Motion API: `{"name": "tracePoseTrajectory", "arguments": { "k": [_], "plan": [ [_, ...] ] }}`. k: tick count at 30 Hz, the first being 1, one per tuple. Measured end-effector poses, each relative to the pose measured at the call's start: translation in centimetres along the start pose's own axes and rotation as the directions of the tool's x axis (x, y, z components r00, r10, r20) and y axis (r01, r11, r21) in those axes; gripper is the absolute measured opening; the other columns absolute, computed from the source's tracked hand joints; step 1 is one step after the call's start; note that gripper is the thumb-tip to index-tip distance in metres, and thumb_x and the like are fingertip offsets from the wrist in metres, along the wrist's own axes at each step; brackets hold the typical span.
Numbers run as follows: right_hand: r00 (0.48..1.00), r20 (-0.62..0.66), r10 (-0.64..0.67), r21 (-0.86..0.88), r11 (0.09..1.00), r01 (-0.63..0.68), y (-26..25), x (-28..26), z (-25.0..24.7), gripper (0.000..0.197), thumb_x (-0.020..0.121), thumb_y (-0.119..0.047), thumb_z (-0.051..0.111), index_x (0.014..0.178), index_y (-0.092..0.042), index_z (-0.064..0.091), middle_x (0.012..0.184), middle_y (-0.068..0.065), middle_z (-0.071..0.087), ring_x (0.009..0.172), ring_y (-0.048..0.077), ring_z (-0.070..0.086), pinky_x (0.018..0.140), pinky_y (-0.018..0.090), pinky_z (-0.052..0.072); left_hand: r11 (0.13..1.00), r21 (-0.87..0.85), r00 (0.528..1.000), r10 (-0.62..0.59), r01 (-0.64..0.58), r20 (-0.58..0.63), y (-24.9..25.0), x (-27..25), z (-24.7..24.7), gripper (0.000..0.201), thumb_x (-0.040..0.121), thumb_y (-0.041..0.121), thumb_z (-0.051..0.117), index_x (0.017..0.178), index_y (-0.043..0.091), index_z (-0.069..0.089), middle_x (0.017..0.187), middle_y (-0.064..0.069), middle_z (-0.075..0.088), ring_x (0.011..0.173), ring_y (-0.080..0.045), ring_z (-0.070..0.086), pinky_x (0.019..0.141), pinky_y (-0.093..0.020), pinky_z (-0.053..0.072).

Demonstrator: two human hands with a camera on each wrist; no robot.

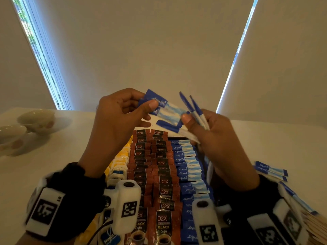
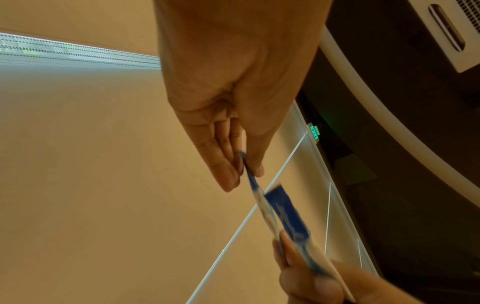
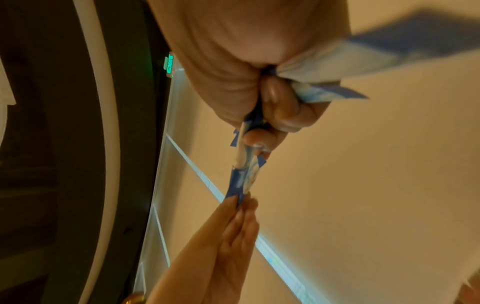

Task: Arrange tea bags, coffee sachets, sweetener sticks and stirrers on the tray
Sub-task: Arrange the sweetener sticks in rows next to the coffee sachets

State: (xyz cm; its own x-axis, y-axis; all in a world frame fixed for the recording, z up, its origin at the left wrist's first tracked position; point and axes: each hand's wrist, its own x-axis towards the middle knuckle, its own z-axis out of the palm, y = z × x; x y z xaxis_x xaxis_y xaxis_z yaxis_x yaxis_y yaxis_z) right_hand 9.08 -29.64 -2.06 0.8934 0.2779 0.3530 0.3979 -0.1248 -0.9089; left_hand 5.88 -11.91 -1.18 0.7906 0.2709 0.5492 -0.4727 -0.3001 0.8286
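Both hands are raised above the tray (image 1: 178,137). My left hand (image 1: 122,110) pinches the blue ends of two blue-and-white sweetener sticks (image 1: 164,107) between thumb and fingers. My right hand (image 1: 210,131) grips a fanned bunch of several sweetener sticks (image 1: 196,114) and still touches the other end of the pinched ones. The left wrist view shows the left hand (image 2: 241,162) pinching a stick (image 2: 257,193). In the right wrist view the right hand (image 3: 262,115) clamps the sticks (image 3: 244,174). On the tray lie rows of brown coffee sachets (image 1: 159,174), blue sweetener sticks (image 1: 185,165) and yellow tea bags (image 1: 120,160).
Two pale cups (image 1: 35,119) stand on the white table (image 1: 62,147) at the far left. Loose sweetener sticks (image 1: 270,169) lie on the table to the right of the tray, with wooden stirrers (image 1: 313,221) at the right edge. A wall and blinds rise behind.
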Motion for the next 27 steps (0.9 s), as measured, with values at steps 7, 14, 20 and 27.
{"name": "tracePoseTrajectory", "arguments": {
  "k": [7, 14, 20, 27],
  "plan": [
    [0.926, 0.071, 0.37, -0.252, 0.905, -0.342, 3.2, 3.9, -7.3, 0.022, 0.085, -0.03, 0.064, 0.073, -0.011, 0.061, 0.046, -0.003, 0.042, 0.033, 0.004, 0.03, 0.033, 0.014, 0.024, 0.999, 0.04, 0.998, 0.021, -0.018, -0.059, 0.5, 0.6, -1.6, 0.04, 0.075, 0.037, 0.067, 0.111, 0.021, 0.059, 0.086, -0.001, 0.068, 0.078, -0.01, 0.067, 0.056, -0.02, 0.055],
    [0.716, 0.181, 0.675, -0.546, 0.674, -0.498, 9.9, 5.9, -8.1, 0.034, 0.083, -0.034, 0.066, 0.086, 0.0, 0.062, 0.045, -0.002, 0.046, 0.037, 0.009, 0.03, 0.036, 0.016, 0.021, 0.997, 0.06, 0.994, 0.05, -0.045, -0.098, 0.7, 0.8, -2.4, 0.039, 0.076, 0.036, 0.069, 0.11, 0.022, 0.058, 0.084, 0.0, 0.067, 0.074, -0.012, 0.065, 0.053, -0.018, 0.052],
    [0.722, 0.173, 0.67, -0.647, 0.63, -0.43, 11.0, 6.8, -6.2, 0.03, 0.085, -0.035, 0.066, 0.066, -0.012, 0.057, 0.041, -0.005, 0.048, 0.033, 0.009, 0.031, 0.036, 0.017, 0.022, 0.995, 0.083, 0.993, 0.071, -0.063, -0.098, 0.5, 0.9, -2.6, 0.038, 0.075, 0.036, 0.07, 0.108, 0.021, 0.058, 0.082, 0.003, 0.066, 0.073, -0.012, 0.064, 0.051, -0.015, 0.049],
    [0.752, 0.136, 0.645, -0.686, 0.609, -0.398, 11.5, 7.0, -5.1, 0.035, 0.082, -0.035, 0.069, 0.059, -0.013, 0.055, 0.048, -0.001, 0.05, 0.042, 0.01, 0.039, 0.039, 0.016, 0.029, 0.993, 0.094, 0.993, 0.081, -0.073, -0.085, 0.4, 0.9, -2.7, 0.029, 0.075, 0.042, 0.07, 0.099, 0.031, 0.057, 0.08, 0.006, 0.065, 0.069, -0.007, 0.063, 0.05, -0.014, 0.047]
  ]
}}
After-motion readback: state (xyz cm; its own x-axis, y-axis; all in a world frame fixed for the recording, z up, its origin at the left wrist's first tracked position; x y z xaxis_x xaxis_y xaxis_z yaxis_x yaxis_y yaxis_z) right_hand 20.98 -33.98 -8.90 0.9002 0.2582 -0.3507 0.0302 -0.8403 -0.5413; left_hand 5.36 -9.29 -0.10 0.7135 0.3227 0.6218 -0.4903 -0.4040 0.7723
